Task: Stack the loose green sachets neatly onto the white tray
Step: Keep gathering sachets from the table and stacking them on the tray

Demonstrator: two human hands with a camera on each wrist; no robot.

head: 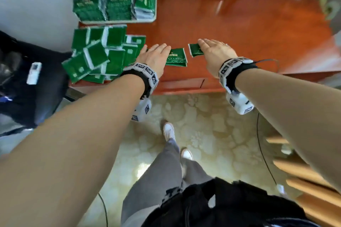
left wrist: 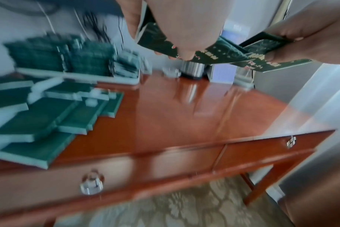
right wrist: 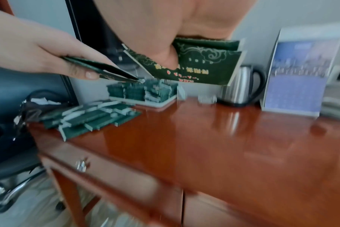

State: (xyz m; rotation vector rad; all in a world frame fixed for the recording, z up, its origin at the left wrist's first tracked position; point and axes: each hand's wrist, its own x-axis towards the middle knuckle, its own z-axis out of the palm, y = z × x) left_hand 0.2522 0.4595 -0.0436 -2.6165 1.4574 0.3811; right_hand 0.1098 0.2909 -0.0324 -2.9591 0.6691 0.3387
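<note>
I see my left hand (head: 156,55) pinching a few sachets (head: 176,58), thumb under, fingers flat on top. My right hand (head: 215,51) has the same grip on another small bunch (head: 196,49). Both hang above the bench (head: 239,38), right of the loose pile (head: 99,55); the tray (head: 118,21) sits behind.

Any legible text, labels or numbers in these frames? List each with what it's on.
None can be read.
Sachets in left hand: gold and red print, too blurred.
Sachets in right hand: gold and red print, illegible.
Purple stand-up card: blurred.
Wristband markers: patterns, no words.
</note>
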